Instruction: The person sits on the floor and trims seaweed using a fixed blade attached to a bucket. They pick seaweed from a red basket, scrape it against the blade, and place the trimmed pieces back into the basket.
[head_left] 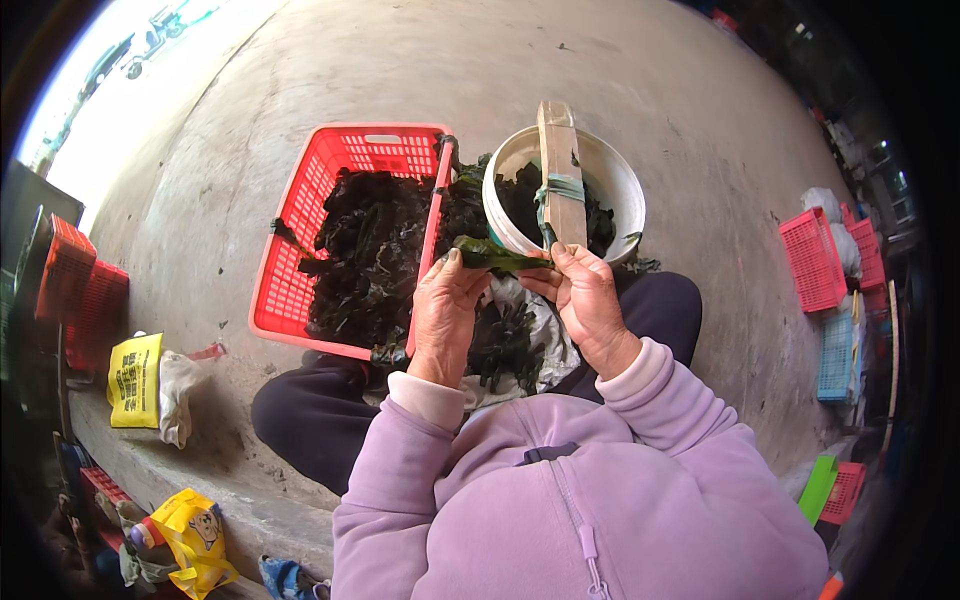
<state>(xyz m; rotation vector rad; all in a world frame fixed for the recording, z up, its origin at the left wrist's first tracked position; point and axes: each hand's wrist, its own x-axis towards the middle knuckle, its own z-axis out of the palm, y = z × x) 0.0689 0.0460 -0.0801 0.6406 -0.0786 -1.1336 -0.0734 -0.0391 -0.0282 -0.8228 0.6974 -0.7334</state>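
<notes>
A short strip of dark green, wet-looking seaweed (488,254) is stretched between my two hands. The fingertips of my left hand (447,312) pinch one end. My right hand (592,302) closes on the other end, near the lower end of a wooden board (558,145). That board lies across a white bucket (628,190), with green cord (563,188) wound round it. More dark seaweed shows inside the bucket, partly hidden by the board. On the left, a red plastic basket (288,235) holds a heap of dark seaweed (372,235).
Loose seaweed lies between basket and bucket and on a white sack (556,362) at my lap. A yellow bag (136,380) and a white bag (176,398) rest on the concrete floor at left. Red baskets (812,260) and a blue basket (836,355) stand at right.
</notes>
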